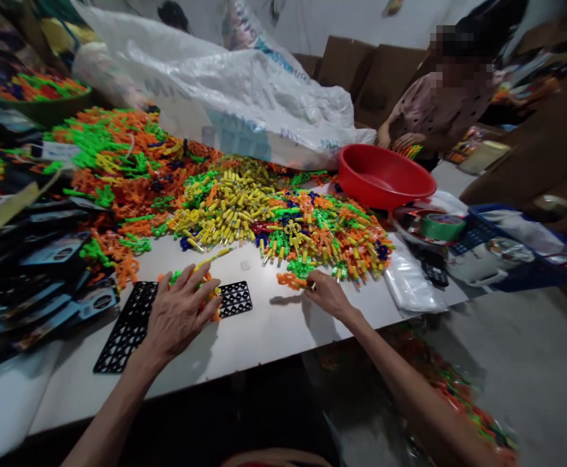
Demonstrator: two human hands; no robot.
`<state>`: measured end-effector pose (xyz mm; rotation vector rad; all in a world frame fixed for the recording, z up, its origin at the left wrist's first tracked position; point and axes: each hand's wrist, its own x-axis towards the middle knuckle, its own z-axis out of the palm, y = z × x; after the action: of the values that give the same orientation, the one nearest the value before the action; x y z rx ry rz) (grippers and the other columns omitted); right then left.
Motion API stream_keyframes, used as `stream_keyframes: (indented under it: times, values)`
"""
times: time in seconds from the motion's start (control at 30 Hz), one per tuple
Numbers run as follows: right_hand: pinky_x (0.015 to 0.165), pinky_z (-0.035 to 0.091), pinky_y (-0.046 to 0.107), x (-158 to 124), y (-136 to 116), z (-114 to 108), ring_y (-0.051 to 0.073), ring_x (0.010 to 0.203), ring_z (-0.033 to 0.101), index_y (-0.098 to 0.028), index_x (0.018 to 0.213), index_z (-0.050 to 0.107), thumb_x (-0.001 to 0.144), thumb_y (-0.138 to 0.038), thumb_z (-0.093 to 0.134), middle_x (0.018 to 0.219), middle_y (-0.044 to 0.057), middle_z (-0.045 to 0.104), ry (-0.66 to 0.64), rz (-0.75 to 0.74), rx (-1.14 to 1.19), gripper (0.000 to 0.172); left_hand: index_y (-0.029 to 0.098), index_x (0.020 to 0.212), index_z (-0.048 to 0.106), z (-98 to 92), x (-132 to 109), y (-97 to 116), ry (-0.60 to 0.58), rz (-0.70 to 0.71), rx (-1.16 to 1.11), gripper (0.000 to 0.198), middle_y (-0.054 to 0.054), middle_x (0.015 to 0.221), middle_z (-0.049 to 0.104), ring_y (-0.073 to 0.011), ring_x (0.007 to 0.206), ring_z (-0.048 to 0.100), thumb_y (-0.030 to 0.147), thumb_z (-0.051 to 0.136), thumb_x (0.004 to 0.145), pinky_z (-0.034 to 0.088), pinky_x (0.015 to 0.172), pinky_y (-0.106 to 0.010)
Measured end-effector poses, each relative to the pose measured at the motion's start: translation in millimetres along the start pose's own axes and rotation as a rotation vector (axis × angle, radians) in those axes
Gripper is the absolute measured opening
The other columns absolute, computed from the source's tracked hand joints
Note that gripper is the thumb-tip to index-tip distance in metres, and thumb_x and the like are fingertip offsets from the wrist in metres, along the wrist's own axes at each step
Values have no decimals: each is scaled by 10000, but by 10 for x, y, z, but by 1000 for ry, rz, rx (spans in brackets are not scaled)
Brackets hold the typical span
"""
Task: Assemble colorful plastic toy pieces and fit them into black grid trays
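Note:
My left hand [179, 308] lies with its fingers spread over a few green, yellow and orange plastic pieces, which it partly hides. Under and beside it are a black perforated panel [128, 331] and a smaller stretch of black grid [237, 298]; whether these join is hidden. With fingers pinched together, my right hand [328, 295] holds an orange plastic piece [289, 280] just above the white table. Behind that hand spreads a heap of mixed pieces [322, 227], many with yellow pen-like ends. A yellow pen-like piece [215, 256] lies beyond my left fingertips.
Orange and green pieces [132, 155] are piled at the back left, near stacked dark packages [45, 259]. A red basin [385, 175], clear plastic bags [414, 282], green tape [442, 227] and a blue basket [507, 259] stand right. Another person [444, 110] sits across.

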<state>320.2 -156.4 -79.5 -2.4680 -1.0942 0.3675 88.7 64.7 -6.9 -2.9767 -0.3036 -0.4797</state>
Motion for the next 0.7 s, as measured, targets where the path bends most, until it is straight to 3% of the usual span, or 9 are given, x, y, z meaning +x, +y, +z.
stream_keyframes:
  times: [0.1, 0.17, 0.33, 0.4, 0.57, 0.7]
  values:
    - [561, 372, 247, -47, -290, 279, 137, 612, 502, -168, 734, 533, 646, -177, 588, 660, -20, 531, 25, 17, 542, 104, 259, 1090, 603, -22, -6, 23, -34, -1, 11, 302, -67, 1359, 487, -294, 1229, 437, 360, 395, 896, 303, 956, -495]
    - [525, 374, 239, -61, -563, 480, 123, 565, 481, -168, 701, 529, 610, -196, 615, 620, -33, 516, -40, 53, 818, 128, 257, 1107, 596, -36, -3, 37, -56, -6, 10, 305, -68, 1369, 475, -294, 1234, 433, 339, 389, 899, 297, 963, -500]
    - [530, 419, 244, -1, -1176, 833, 127, 566, 506, -170, 684, 532, 616, -231, 622, 643, -16, 563, -198, 84, 1080, 128, 250, 1125, 591, -49, -2, 57, -70, -20, -14, 311, -73, 1378, 463, -298, 1238, 427, 320, 394, 895, 299, 974, -505]
    - [590, 440, 252, 32, -1297, 883, 147, 643, 542, -174, 731, 550, 641, -212, 609, 713, -2, 593, -179, -13, 969, 114, 254, 1123, 592, -44, -10, 57, -71, -28, -21, 307, -72, 1378, 463, -299, 1238, 426, 321, 401, 892, 301, 974, -508]
    - [758, 443, 326, 13, -1464, 868, 225, 885, 581, -171, 907, 587, 752, -140, 503, 966, 83, 619, -116, -158, 290, 179, 263, 1135, 580, -27, -28, 59, -83, -31, -24, 321, -71, 1384, 456, -310, 1260, 398, 381, 449, 867, 277, 990, -526]
    - [818, 436, 354, -35, -1586, 829, 230, 983, 562, -174, 1053, 566, 810, -143, 464, 1127, 109, 569, -174, -230, 120, 266, 259, 1155, 567, -15, -11, 79, -55, -53, -46, 413, -97, 1386, 448, -338, 1256, 393, 479, 513, 810, 253, 991, -556]
